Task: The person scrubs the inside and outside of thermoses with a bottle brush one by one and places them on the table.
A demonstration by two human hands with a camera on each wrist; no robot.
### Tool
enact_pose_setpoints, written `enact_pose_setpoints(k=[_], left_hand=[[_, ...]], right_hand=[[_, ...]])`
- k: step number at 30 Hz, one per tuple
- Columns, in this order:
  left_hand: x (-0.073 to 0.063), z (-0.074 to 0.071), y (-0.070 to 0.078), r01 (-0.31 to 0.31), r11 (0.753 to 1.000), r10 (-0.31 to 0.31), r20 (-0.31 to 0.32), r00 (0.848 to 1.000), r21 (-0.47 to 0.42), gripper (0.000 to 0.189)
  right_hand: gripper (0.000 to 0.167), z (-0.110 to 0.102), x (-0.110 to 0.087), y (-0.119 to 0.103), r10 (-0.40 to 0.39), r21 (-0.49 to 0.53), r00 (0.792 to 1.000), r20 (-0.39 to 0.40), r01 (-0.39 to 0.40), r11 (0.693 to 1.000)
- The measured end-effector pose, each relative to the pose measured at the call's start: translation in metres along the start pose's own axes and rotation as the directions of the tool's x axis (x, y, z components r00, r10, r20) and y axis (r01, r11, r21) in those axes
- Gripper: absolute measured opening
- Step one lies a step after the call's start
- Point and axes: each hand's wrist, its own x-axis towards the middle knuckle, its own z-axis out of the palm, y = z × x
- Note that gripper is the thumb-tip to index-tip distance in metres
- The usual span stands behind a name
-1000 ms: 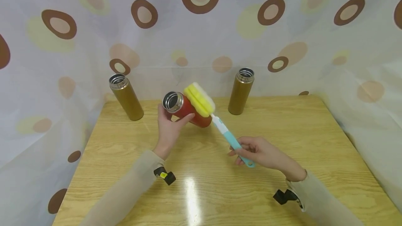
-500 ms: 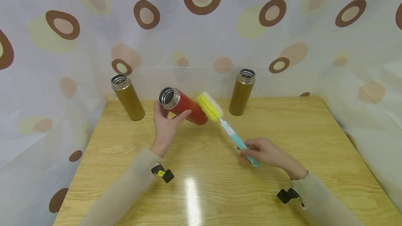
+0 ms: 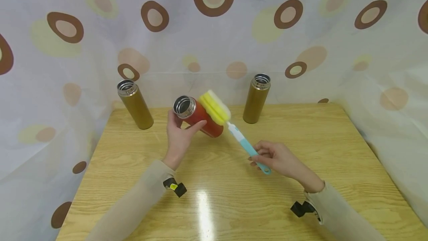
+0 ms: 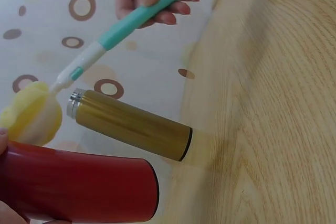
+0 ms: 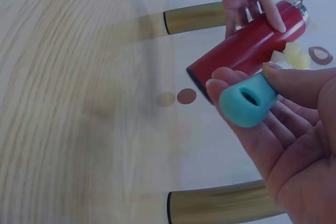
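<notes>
My left hand (image 3: 179, 138) grips a red thermos flask (image 3: 208, 126) near its steel neck, thumb across the front. The flask is lidless and tilted, its mouth up to the left. In my right hand (image 3: 279, 159) is a bottle brush with a teal and white handle (image 3: 248, 147), pinched between thumb and fingers near the handle's looped end. The brush's yellow and white sponge head (image 3: 215, 108) overlaps the flask's right side in the head view. In the left wrist view the sponge (image 4: 37, 114) shows just behind the red flask (image 4: 84, 184).
Two lidless gold thermos flasks stand upright at the back of the wooden table (image 3: 234, 203): one on the left (image 3: 136, 105), one on the right (image 3: 256, 99). A patterned curtain (image 3: 214, 47) hangs behind the table and along both sides.
The brush and right hand shifted right, then back left and up along the flask. The red flask swung up to the left, then returned to the right, still held in the left hand.
</notes>
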Motion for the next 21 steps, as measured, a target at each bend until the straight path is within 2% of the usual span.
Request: enact_pose_setpoints(k=[6, 10, 15, 21], left_hand=[[0.003, -0.002, 0.006, -0.043, 0.999, 0.041, -0.047, 0.998, -0.03, 0.077], [0.003, -0.004, 0.007, -0.048, 0.998, 0.045, -0.076, 0.996, -0.045, 0.076], [0.004, -0.006, 0.002, -0.035, 0.999, 0.034, -0.057, 0.998, -0.027, 0.078], [0.002, -0.004, -0.004, 0.008, 1.0, -0.008, -0.026, 1.0, -0.001, 0.077]], right_hand=[[0.021, -0.005, -0.003, 0.011, 0.026, -0.078, 1.0, 0.013, -0.025, 0.997], [0.025, -0.007, -0.005, 0.02, 0.058, -0.065, 0.998, 0.022, -0.056, 0.996], [0.028, -0.005, -0.003, 0.02, 0.045, -0.058, 0.999, 0.021, -0.043, 0.997], [0.03, 0.001, -0.002, 0.002, 0.028, 0.001, 1.0, 0.01, -0.028, 1.0]])
